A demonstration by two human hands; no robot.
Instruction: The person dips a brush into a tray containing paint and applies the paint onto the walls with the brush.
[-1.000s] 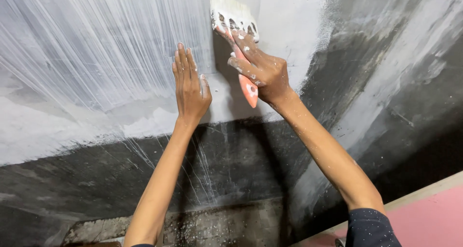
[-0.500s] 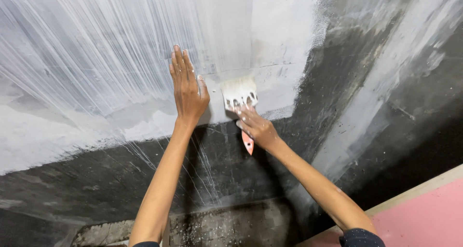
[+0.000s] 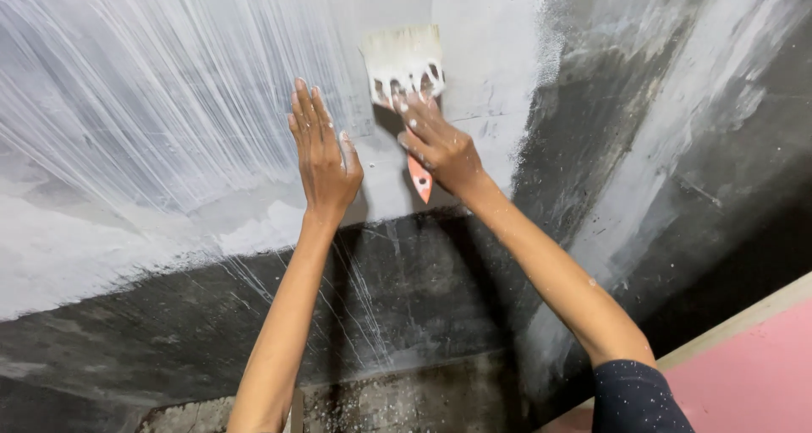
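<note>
Two hands: right hand (image 3: 440, 145) grips paintbrush (image 3: 404, 65); left hand (image 3: 321, 158) flat, open on wall (image 3: 169, 103).

Place: building under renovation | bare dark wall (image 3: 660, 145) half whitewashed (streaks running) | pink floor sheet (image 3: 753, 374)

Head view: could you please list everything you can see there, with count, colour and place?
Brush: one, wide, bristles white with paint, orange handle; against the wall, top centre.
Wall: one, dark grey, painted white across the upper left and centre, with white streaks and drips.
Pink surface: one, pink with a pale edge; bottom right corner.
Sleeve: one, dark with white specks; bottom right, on the right arm.
Left hand: one, flat on the wall, fingers up, beside the brush.
Right hand: one, paint-flecked, gripping the brush.
</note>
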